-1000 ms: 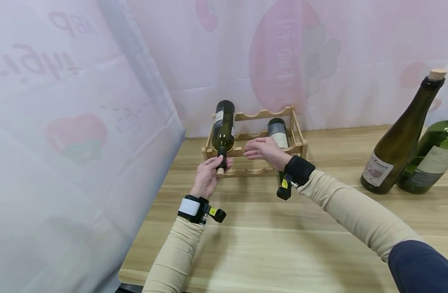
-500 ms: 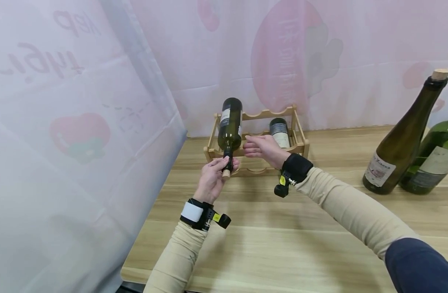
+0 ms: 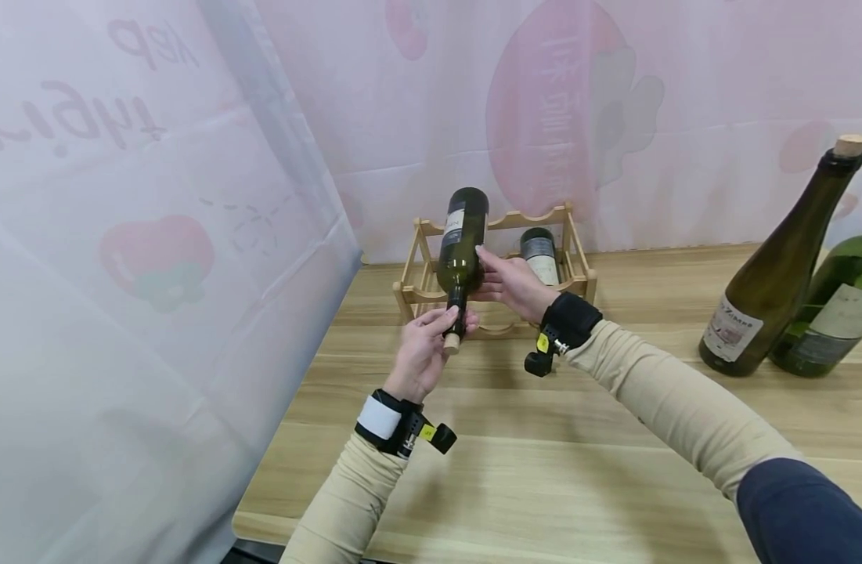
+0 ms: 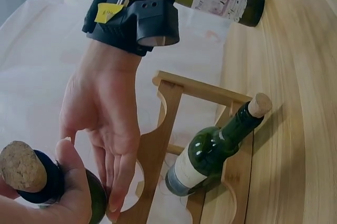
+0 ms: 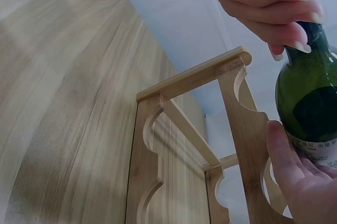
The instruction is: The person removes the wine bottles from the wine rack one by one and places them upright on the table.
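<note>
A dark green wine bottle (image 3: 462, 235) hangs tilted over the wooden rack (image 3: 420, 296), its corked neck toward me. My left hand (image 3: 422, 356) grips the neck just behind the cork (image 3: 452, 343). On the bottle's right side, my right hand (image 3: 517, 288) touches the body with its thumb; its fingers reach beneath, fairly straight, as the left wrist view also shows. In the right wrist view the bottle's shoulder (image 5: 308, 97) is beside the rack's scalloped rail (image 5: 245, 139). A second corked bottle (image 4: 202, 153) lies in the rack's lower tier on the right.
Two upright bottles stand at the right: a brown-green one (image 3: 769, 274) with a cork and a green one (image 3: 835, 313) partly behind it. A printed curtain (image 3: 416, 133) hangs behind and along the left of the wooden table (image 3: 543, 462).
The bottle and my left hand have moved right along the rack, from its left end toward the middle. My right hand, formerly apart from the bottle, now touches its side.
</note>
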A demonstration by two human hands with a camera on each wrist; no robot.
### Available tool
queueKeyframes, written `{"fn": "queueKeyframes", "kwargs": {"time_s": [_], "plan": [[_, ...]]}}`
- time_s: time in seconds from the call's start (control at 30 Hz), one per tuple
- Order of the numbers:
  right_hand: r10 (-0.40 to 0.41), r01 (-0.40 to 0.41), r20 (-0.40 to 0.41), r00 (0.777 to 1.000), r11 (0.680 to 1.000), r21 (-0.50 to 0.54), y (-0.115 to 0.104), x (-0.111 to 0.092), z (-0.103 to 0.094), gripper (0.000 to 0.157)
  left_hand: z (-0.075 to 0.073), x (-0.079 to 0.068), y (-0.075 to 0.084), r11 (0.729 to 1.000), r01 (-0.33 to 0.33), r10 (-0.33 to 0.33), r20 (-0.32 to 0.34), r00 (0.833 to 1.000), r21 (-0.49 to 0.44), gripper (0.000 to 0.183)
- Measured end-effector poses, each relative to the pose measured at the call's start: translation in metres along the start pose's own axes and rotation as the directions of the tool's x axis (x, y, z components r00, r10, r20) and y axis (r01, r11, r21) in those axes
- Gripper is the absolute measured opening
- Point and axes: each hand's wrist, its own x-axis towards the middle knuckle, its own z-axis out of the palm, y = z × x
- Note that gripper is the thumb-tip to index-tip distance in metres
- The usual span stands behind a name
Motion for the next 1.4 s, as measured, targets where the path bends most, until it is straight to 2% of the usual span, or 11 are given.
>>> {"fn": "queueKeyframes", "kwargs": {"time_s": [0.2,0.33,0.5,0.87,1.13,1.4], "plan": [[0.008,-0.008,-0.005,1.000,0.999,0.035,-0.003,-0.001,0.002,0.067,0.007,-0.004,-0.001,1.000,0.001,-0.001,0.013,1.000,0.017,0.007],[0.009,-0.008,-0.014,1.000,0.999,0.033,-0.005,-0.005,0.003,0.066,0.011,-0.006,-0.002,0.999,0.004,-0.004,0.015,1.000,0.041,0.005],[0.002,-0.002,-0.041,0.999,1.000,0.011,-0.008,-0.011,0.002,0.066,0.015,-0.009,-0.004,0.998,-0.012,0.009,0.050,0.999,0.056,0.006],[-0.009,0.009,-0.061,0.998,1.000,0.000,-0.009,-0.021,-0.007,0.065,0.024,-0.015,-0.006,0.995,-0.007,-0.002,0.084,0.996,0.103,0.018],[-0.009,0.009,-0.040,0.999,1.000,-0.002,-0.014,-0.027,-0.012,0.066,0.031,-0.017,-0.009,0.992,-0.011,-0.002,0.103,0.995,0.129,0.029],[-0.002,0.001,-0.030,1.000,0.999,-0.041,-0.015,-0.030,-0.016,0.068,0.036,-0.019,-0.010,0.986,-0.009,-0.011,0.116,0.993,0.165,0.031]]}}
